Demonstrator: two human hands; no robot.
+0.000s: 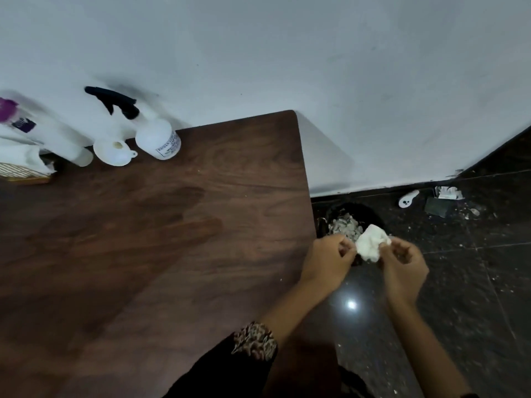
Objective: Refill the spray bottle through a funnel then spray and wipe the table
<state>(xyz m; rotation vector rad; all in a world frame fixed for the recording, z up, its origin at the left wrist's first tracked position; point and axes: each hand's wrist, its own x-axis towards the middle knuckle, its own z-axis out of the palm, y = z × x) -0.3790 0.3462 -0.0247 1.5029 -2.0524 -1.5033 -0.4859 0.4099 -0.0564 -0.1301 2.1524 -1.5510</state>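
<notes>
Pale grey wall (287, 53) fills the upper view; below right it meets a dark speckled floor (474, 282) littered with pale crumbs. We note the brown wood-grain worktop (143, 254) across the left and centre, with a darker, damp-looking patch near its middle. At its far left edge, against the wall, we see a white spray bottle (155, 139) with a black trigger head, upright, label toward us. Just beside it to the left a white funnel (113, 152) rests wide mouth up. Further left lies a white bottle with a purple cap (34, 130), blurred.

Off the worktop's right edge, on the floor, sits a dark bin (356, 216) holding pale scraps. Over it we hold a crumpled white tissue wad (372, 245) between both hands. Left hand (330, 259): grip narrow, fingertips pinching the wad's left side. Right hand (402, 265): fingers curled, pinching its right side. A patterned cuff (254, 340) ends the dark left sleeve.
</notes>
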